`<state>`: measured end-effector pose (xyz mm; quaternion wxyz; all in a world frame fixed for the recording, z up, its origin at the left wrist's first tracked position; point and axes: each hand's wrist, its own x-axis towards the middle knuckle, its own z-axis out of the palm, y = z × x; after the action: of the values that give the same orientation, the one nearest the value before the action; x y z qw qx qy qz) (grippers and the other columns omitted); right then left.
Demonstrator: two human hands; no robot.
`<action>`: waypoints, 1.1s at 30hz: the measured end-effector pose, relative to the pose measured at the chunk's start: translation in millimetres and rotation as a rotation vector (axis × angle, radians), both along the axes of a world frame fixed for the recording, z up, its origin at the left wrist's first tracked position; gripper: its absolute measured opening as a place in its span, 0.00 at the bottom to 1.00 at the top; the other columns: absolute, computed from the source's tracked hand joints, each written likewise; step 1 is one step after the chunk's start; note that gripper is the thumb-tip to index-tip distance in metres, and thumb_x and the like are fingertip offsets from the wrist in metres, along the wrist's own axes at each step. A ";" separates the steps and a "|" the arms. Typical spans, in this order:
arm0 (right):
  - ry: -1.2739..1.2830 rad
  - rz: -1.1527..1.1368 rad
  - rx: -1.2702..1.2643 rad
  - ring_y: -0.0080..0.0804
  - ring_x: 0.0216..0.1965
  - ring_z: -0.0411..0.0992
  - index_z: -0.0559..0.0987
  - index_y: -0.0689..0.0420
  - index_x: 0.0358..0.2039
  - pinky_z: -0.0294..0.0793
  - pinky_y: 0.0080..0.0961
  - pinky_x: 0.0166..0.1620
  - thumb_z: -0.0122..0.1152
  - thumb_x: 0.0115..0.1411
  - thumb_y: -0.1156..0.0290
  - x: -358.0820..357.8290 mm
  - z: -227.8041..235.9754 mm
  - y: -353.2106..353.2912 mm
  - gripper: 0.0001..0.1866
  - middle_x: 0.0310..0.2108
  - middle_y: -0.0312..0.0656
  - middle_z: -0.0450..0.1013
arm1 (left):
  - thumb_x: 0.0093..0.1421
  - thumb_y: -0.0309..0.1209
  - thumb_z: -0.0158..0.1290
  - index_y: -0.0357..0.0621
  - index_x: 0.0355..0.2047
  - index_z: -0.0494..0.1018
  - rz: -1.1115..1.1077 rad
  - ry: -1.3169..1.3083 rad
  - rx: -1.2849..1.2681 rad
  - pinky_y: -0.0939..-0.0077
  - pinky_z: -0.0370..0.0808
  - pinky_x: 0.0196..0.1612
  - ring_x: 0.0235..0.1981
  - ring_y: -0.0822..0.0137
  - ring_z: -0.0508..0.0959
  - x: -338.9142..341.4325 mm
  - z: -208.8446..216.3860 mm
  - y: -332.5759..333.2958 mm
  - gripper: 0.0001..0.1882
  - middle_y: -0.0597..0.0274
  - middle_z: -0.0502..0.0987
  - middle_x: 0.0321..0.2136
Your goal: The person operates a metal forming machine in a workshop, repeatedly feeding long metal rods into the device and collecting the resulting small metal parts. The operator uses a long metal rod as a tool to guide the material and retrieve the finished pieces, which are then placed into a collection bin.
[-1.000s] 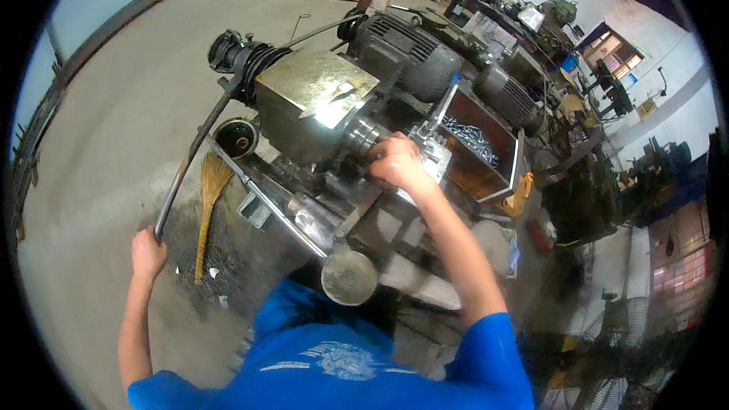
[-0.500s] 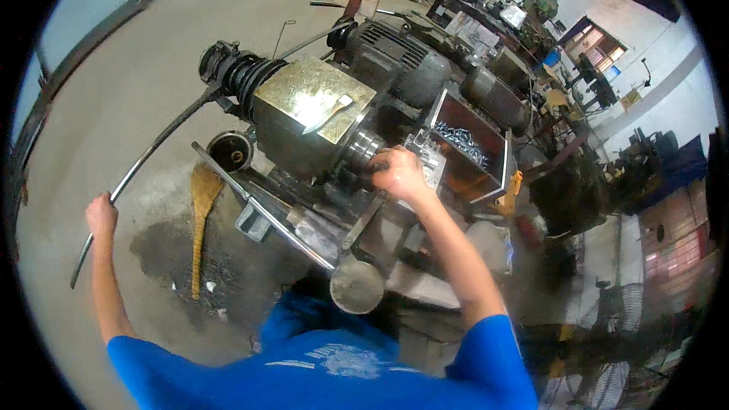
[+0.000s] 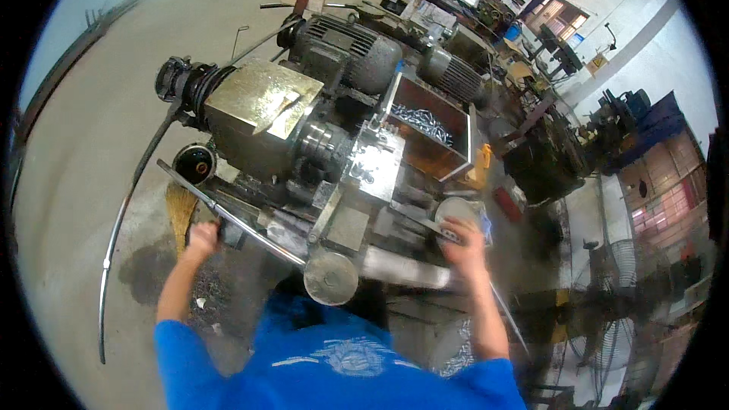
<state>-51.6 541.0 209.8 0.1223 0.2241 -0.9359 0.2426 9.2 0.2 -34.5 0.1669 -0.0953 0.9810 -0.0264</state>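
My left hand (image 3: 203,238) is a loose fist with nothing visible in it, beside the straw broom (image 3: 181,211) and below a shiny metal rod (image 3: 235,222). My right hand (image 3: 465,243) curls round the end of a grey metal lever (image 3: 425,222), next to a round grey disc (image 3: 457,211); its fingertips are partly hidden. Between my hands stands a lathe-like machine, with a steel chuck (image 3: 325,141), a bright metal tool block (image 3: 374,162) and a round handwheel (image 3: 331,278). A flat brush (image 3: 278,111) lies on its yellowish top cover (image 3: 247,91).
A long bar (image 3: 114,247) sticks out from the machine's left end above the floor. Behind the tool block, an open box (image 3: 462,153) holds many small shiny metal parts (image 3: 422,123). An electric motor (image 3: 357,49) and more machinery stand farther back.
My left hand has let go of the long bar and moved right, near the broom. My right hand has left the chuck for the lever at the right. The view has shifted.
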 end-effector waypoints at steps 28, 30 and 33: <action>-0.664 -0.873 -0.643 0.19 0.15 0.57 0.74 0.63 0.29 0.55 0.17 0.17 0.52 0.41 0.76 270.1 -151.7 82.8 0.12 0.14 0.31 0.61 | 0.53 0.36 0.48 0.32 0.32 0.67 0.832 1.000 1.125 0.73 0.65 0.31 0.26 0.67 0.69 -30.9 88.9 13.0 0.16 0.58 0.71 0.26; -0.718 -0.886 -0.838 0.17 0.13 0.54 0.73 0.65 0.31 0.50 0.16 0.16 0.50 0.42 0.75 270.1 -150.2 53.5 0.13 0.14 0.30 0.60 | 0.52 0.34 0.48 0.31 0.34 0.66 0.836 1.022 1.077 0.72 0.64 0.33 0.29 0.67 0.67 -36.5 87.6 13.7 0.16 0.58 0.70 0.27; -0.657 -0.795 -0.966 0.15 0.13 0.54 0.72 0.67 0.31 0.48 0.15 0.16 0.51 0.43 0.74 268.4 -150.3 33.3 0.14 0.13 0.30 0.59 | 0.52 0.34 0.48 0.31 0.33 0.66 0.867 1.006 1.059 0.72 0.64 0.33 0.29 0.67 0.66 -40.4 86.7 12.2 0.16 0.57 0.69 0.28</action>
<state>216.8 574.3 59.5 -0.0016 -0.2988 -0.7231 0.6228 -31.2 12.5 52.2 -0.2711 -0.3725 0.6982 0.5480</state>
